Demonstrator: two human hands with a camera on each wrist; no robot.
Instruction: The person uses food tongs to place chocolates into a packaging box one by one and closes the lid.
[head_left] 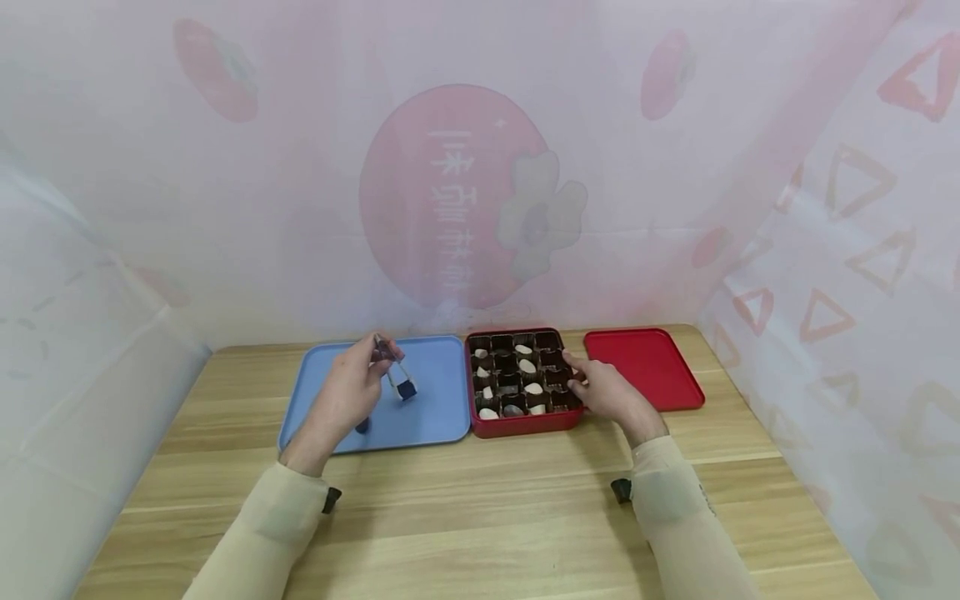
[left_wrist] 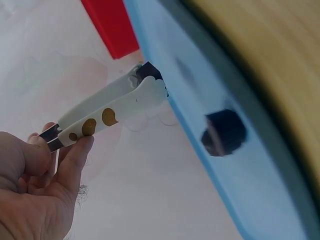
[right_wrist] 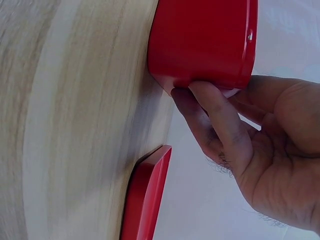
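My left hand (head_left: 351, 379) grips white tongs with brown spots (left_wrist: 102, 115) near their hinged end. Between the paw-shaped tips is a small dark block (head_left: 407, 390), close over the blue tray (head_left: 442, 412). Another dark piece (left_wrist: 225, 132) lies on that tray, partly behind my left wrist in the head view. My right hand (head_left: 609, 390) holds the right side of a square red box (head_left: 525, 427), fingers against its outer wall and thumb at the rim. Inside, a dark divided insert carries several white pieces (head_left: 527, 367) and a greyish one (head_left: 513, 411) in its compartments.
To the right of the box lies a shallow red lid (head_left: 645, 367). Everything stands on a light wooden table (head_left: 465, 517). A pale printed curtain (head_left: 300, 208) rises behind the table and along both sides.
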